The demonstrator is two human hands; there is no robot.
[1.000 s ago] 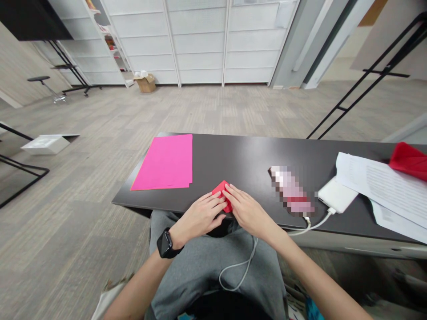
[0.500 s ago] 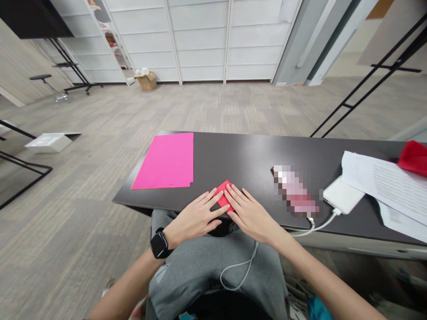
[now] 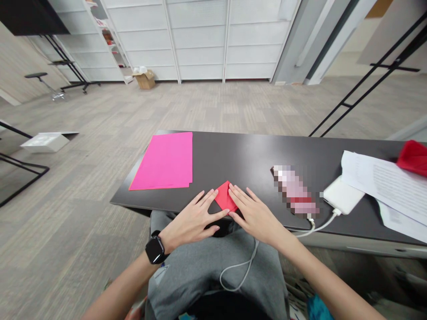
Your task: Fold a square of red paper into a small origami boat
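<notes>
I've got both hands at the red folded paper [image 3: 225, 198], approx mid-view, lying on the dark desk [image 3: 233, 155] right by its near edge. Paper reads as a diamond from my angle: one corner pts at the far edge, the opp. one sits just inside the near edge.

L hand [image 3: 191, 221]: fingers long & spread, tips touching the paper's L corner, index along its lower L side, thumb apart, out past the near edge. R hand [image 3: 255, 217]: fingers straight, mostly side by side, tips on the paper's upper R side, thumb angled twd the bottom corner, near L index. Grip: both unclosed, laid on from above.

Room: fwd of the fingertips I've a wide stretch of desktop to the far edge, then floor [image 3: 213, 106]. To the L, a gap of desktop, then pink sheets [image 3: 163, 162], stepped at their lower R corner; desk's L edge runs just beside them. To the R, a strip of desktop btwn R hand & a pixelated phone-like item [image 3: 295, 191], details hidden. White cable [image 3: 313, 227] drops over the near edge by R forearm. Further R: white pwr bank [image 3: 343, 195], printed sheets [image 3: 383, 186] partly over it, red cloth-like item [image 3: 413, 158] at the frame edge.
</notes>
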